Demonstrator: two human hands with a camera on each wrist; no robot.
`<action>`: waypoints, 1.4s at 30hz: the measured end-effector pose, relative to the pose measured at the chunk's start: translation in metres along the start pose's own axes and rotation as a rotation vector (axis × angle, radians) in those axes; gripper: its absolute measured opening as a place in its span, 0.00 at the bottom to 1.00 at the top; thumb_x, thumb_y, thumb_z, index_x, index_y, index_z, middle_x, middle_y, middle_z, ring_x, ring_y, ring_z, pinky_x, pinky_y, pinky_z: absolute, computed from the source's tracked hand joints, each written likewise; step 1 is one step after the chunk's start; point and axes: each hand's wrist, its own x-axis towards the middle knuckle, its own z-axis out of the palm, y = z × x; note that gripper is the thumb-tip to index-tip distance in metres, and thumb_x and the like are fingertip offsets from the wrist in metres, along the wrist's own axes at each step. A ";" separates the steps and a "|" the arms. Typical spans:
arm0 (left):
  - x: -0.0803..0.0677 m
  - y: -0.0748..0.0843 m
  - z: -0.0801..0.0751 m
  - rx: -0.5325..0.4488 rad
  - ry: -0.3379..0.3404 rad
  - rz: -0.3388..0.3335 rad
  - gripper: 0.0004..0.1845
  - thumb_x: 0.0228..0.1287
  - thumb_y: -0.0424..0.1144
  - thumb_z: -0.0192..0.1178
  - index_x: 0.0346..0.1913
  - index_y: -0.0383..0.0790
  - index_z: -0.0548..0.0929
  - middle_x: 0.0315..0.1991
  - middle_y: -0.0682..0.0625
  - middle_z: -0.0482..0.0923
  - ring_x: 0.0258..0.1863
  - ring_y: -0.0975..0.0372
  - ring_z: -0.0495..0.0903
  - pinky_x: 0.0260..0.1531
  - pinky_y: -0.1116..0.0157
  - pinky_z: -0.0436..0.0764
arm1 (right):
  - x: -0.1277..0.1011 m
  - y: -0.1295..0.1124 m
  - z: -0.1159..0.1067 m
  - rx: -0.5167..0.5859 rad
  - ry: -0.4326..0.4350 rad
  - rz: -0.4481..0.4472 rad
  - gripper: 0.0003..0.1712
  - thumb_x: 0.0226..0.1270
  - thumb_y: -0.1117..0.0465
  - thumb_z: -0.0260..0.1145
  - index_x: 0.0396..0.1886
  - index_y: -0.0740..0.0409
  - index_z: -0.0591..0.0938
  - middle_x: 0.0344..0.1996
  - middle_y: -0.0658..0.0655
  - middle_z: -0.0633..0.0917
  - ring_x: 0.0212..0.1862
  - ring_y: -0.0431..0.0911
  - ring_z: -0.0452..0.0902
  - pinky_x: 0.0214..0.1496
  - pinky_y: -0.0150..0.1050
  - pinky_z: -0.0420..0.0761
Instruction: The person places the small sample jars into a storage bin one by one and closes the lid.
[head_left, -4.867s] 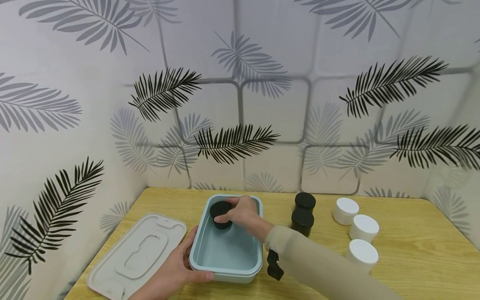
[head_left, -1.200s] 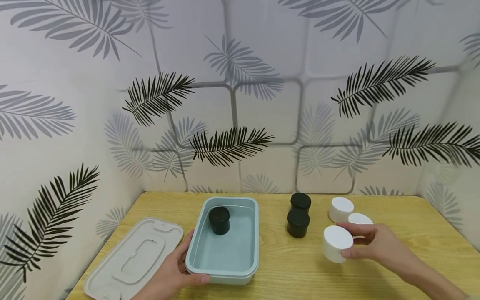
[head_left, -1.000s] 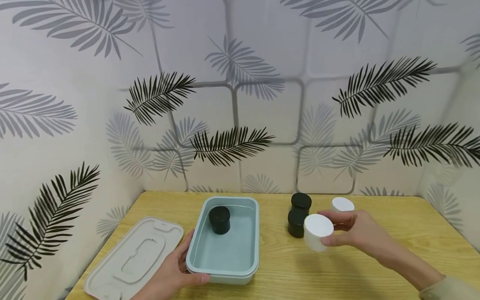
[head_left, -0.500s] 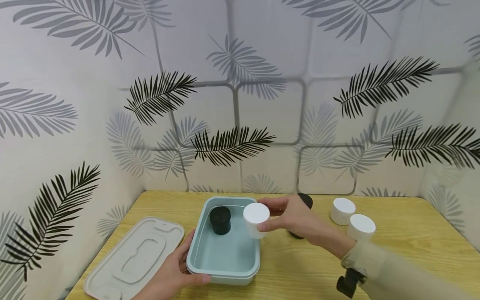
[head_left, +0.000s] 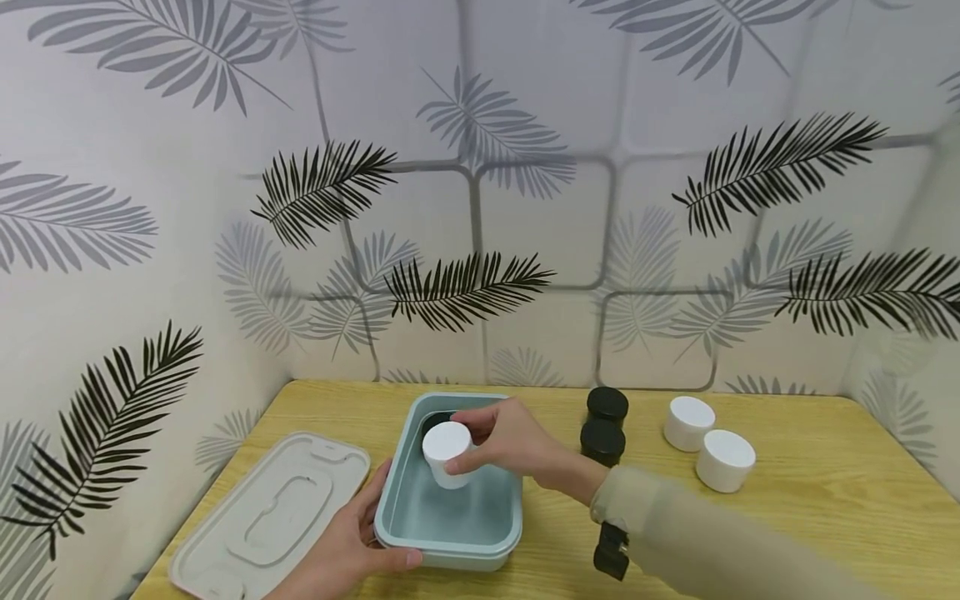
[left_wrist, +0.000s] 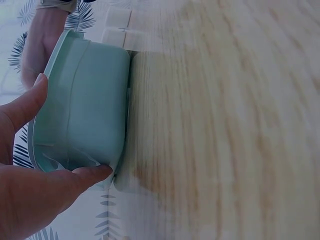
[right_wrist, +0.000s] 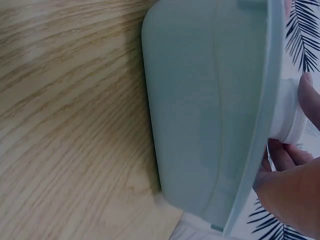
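Observation:
My right hand (head_left: 517, 442) pinches a white lidded jar (head_left: 447, 454) between thumb and fingers, over the inside of a pale blue-green plastic box (head_left: 450, 548). In the right wrist view the white jar (right_wrist: 284, 110) shows above the box's rim. Behind it, a black jar (head_left: 435, 419) in the box's back left is mostly hidden. My left hand (head_left: 341, 537) holds the box by its front left corner, thumb at the front rim and fingers along the left side. The left wrist view shows this hand (left_wrist: 35, 195) against the box wall (left_wrist: 97, 100).
A whitish rectangular lid (head_left: 277, 517) lies flat left of the box. To the right stand two black jars (head_left: 602, 440), one behind the other, and farther right two white jars (head_left: 725, 461). A leaf-patterned wall (head_left: 540, 333) rises behind the wooden table (head_left: 810, 500).
Earlier the black jar was set down in the box. My right hand has since lifted a white jar from the right and carried it left over the box. My left hand has stayed put.

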 end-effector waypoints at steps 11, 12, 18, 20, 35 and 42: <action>-0.001 0.001 0.000 -0.014 -0.018 -0.009 0.62 0.67 0.33 0.74 0.86 0.38 0.35 0.82 0.29 0.46 0.73 0.40 0.68 0.56 0.64 0.82 | 0.007 -0.001 0.022 0.036 -0.007 0.032 0.34 0.50 0.65 0.88 0.58 0.67 0.88 0.45 0.54 0.91 0.44 0.42 0.86 0.50 0.39 0.84; -0.001 0.001 0.000 -0.017 -0.020 -0.009 0.62 0.67 0.33 0.74 0.86 0.38 0.35 0.82 0.29 0.46 0.73 0.40 0.68 0.56 0.64 0.82 | 0.007 -0.002 0.023 0.027 -0.001 0.042 0.34 0.50 0.65 0.88 0.58 0.66 0.88 0.45 0.54 0.92 0.44 0.42 0.85 0.50 0.38 0.84; -0.001 0.002 0.000 -0.020 -0.022 -0.004 0.62 0.66 0.33 0.75 0.86 0.37 0.35 0.82 0.29 0.46 0.72 0.40 0.69 0.55 0.64 0.82 | 0.006 -0.006 0.028 -0.043 0.034 0.089 0.35 0.47 0.64 0.90 0.57 0.65 0.89 0.44 0.54 0.92 0.45 0.42 0.85 0.52 0.42 0.84; -0.001 0.002 0.000 -0.016 -0.020 -0.002 0.62 0.66 0.33 0.75 0.86 0.37 0.35 0.82 0.29 0.47 0.72 0.40 0.69 0.56 0.65 0.82 | 0.005 -0.006 0.029 -0.066 0.042 0.106 0.35 0.46 0.63 0.90 0.57 0.64 0.89 0.44 0.54 0.92 0.46 0.42 0.85 0.52 0.43 0.84; -0.001 0.000 -0.002 -0.009 -0.027 0.016 0.63 0.65 0.33 0.75 0.86 0.36 0.35 0.82 0.29 0.47 0.72 0.40 0.69 0.56 0.66 0.82 | 0.009 -0.003 0.036 -0.174 0.017 0.096 0.37 0.42 0.70 0.90 0.57 0.69 0.88 0.48 0.59 0.91 0.47 0.45 0.88 0.54 0.44 0.85; -0.001 -0.001 -0.002 0.002 -0.018 0.021 0.63 0.64 0.33 0.76 0.86 0.35 0.36 0.83 0.30 0.45 0.74 0.40 0.66 0.59 0.65 0.80 | 0.008 -0.003 0.039 -0.251 0.028 0.053 0.36 0.41 0.70 0.90 0.54 0.71 0.88 0.45 0.61 0.91 0.43 0.45 0.87 0.51 0.42 0.86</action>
